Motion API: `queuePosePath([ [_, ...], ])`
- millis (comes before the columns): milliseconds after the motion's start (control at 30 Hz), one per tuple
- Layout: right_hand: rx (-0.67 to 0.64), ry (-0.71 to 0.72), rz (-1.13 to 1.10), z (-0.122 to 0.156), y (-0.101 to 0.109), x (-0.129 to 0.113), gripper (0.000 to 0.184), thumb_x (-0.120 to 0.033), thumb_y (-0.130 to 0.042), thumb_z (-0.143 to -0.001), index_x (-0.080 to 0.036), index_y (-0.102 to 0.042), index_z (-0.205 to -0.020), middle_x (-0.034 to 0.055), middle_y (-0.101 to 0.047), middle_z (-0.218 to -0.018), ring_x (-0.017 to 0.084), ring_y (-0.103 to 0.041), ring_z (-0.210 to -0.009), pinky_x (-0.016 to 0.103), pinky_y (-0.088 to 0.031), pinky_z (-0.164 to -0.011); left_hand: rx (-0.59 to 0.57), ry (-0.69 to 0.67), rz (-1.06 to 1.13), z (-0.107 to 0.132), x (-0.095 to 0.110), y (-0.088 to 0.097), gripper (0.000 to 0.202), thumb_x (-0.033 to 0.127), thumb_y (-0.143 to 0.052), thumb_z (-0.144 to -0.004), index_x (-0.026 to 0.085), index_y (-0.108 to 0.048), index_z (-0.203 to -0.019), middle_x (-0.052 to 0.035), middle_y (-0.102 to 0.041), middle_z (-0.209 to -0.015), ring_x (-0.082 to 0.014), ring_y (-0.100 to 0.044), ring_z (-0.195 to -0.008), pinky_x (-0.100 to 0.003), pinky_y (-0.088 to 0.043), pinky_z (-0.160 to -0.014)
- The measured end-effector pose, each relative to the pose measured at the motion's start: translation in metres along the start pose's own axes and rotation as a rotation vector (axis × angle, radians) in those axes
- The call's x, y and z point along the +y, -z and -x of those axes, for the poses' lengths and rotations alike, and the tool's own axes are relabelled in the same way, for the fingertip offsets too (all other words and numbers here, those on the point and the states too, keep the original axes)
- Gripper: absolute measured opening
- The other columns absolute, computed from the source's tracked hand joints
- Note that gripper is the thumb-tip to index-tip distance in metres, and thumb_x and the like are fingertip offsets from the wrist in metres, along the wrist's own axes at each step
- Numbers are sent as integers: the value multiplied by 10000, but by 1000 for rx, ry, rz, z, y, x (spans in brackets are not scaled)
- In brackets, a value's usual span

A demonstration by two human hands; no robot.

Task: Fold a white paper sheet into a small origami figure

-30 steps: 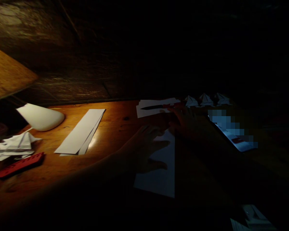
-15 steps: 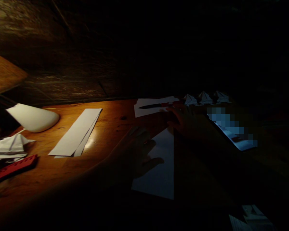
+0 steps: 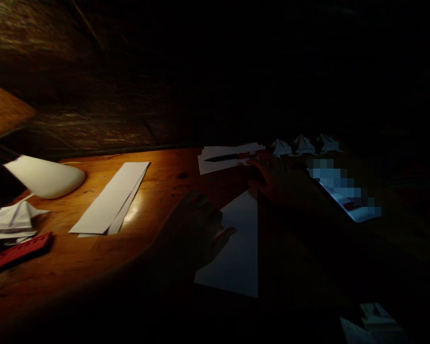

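Observation:
A white sheet of paper (image 3: 238, 248) lies on the dim wooden table (image 3: 165, 186) in front of me. My left hand (image 3: 195, 231) rests on the sheet's left edge, fingers stretched towards its middle. My right hand (image 3: 277, 179) lies flat at the sheet's far right corner, fingers pointing left. Just beyond that hand a knife (image 3: 229, 156) with a dark blade and red handle rests on more white paper (image 3: 218, 165). Both hands are in deep shadow.
A white lamp shade (image 3: 45, 177) lights the left side. Long folded paper strips (image 3: 111, 198) lie near it. Crumpled folded paper (image 3: 12, 220) and a red ruler (image 3: 17, 252) sit at far left. Three small folded paper shapes (image 3: 304, 145) stand at the back, a lit screen (image 3: 344, 191) to the right.
My left hand has slid back towards the sheet's left edge, uncovering more paper. My right hand has barely moved. The view has shifted slightly right.

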State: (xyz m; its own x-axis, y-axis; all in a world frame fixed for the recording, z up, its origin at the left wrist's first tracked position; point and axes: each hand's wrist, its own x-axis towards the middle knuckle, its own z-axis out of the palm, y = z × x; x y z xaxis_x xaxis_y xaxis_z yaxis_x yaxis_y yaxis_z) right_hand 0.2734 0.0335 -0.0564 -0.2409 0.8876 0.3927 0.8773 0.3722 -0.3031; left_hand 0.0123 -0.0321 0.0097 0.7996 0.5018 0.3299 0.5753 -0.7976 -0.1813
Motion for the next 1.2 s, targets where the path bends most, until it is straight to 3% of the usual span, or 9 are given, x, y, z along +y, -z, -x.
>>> queuePosePath([
  [300, -25, 7, -10, -2, 1, 4, 522, -283, -641, -922, -237, -544, -1433, 175, -500, -1505, 401, -478, -1408, 642, -455, -1098, -2, -12, -14, 0, 2, -2, 274, 342, -730, -886, 164, -671, -686, -70, -617, -674, -267, -577, -727, -376, -425, -698],
  [600, -4, -2, -39, -1, -4, 8, 540, -302, -662, -912, -263, -538, -1437, 175, -488, -1507, 421, -489, -1391, 659, -473, -1071, -55, -45, 39, 0, -3, -12, 281, 362, -691, -929, 160, -658, -737, -73, -622, -733, -278, -588, -763, -394, -437, -719],
  [767, 30, 20, -68, -2, -4, 9, 522, -284, -653, -913, -278, -542, -1423, 172, -496, -1486, 406, -479, -1405, 653, -472, -1072, -36, 23, 79, -1, -5, -19, 325, 460, -715, -923, 151, -640, -860, -75, -651, -818, -274, -589, -786, -400, -449, -753],
  [1000, 22, 46, -52, -2, 2, 6, 493, -220, -604, -931, -264, -556, -1421, 164, -520, -1459, 380, -499, -1382, 616, -471, -1091, -35, 11, 96, -3, -7, -23, 276, 400, -749, -901, 153, -625, -908, -85, -666, -865, -282, -597, -825, -400, -470, -768],
  [1200, 9, 39, -72, -2, 5, 3, 580, -190, -621, -917, -288, -523, -1480, 162, -516, -1470, 385, -509, -1371, 640, -464, -1089, -45, 60, 160, -1, -8, -27, 270, 396, -724, -915, 151, -624, -970, -98, -676, -918, -297, -618, -868, -419, -497, -782],
])
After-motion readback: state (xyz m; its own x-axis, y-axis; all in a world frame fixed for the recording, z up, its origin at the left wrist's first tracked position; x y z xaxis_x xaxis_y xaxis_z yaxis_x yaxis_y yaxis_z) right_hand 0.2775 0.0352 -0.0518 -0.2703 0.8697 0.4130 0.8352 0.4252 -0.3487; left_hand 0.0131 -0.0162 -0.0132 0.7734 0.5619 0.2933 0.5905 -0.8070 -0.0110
